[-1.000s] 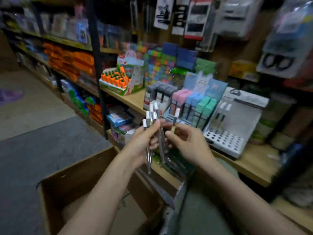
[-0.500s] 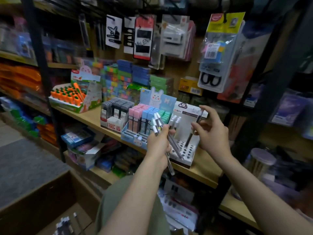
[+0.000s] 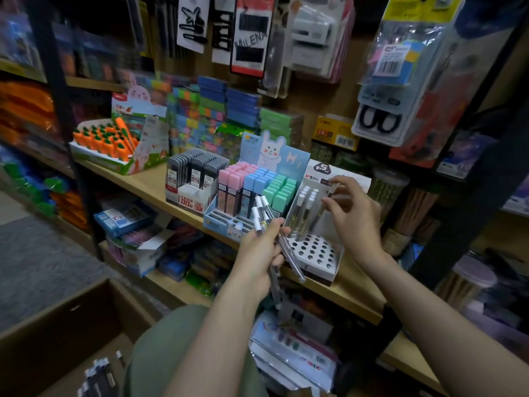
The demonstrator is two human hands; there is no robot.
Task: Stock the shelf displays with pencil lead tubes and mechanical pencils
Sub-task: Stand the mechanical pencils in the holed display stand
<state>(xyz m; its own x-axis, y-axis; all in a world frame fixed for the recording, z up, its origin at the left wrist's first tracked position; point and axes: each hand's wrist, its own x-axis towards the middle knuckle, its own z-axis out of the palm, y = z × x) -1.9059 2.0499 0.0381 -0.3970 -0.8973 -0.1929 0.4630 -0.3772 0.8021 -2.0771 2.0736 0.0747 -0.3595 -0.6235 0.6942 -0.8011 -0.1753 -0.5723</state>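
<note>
Since half a second ago, our right hand [image 3: 350, 213] lowers one pinched pencil [image 3: 320, 216] toward the holed display stand [image 3: 317, 250] (tip down), while our left hand [image 3: 257, 253] grips the spare pencils [image 3: 264, 214].

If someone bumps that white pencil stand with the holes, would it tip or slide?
The stand looks like thin card, so probably light and easy to slide. Its tall back panel and few pencils suggest it might tip backward.

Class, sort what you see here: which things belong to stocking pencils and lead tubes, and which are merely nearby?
Job: pencils in left hand; right hand; pencil stand; pastel lead tubes; grey lead tubes.
Nearby: carrot display; scissors; cardboard box.
</note>
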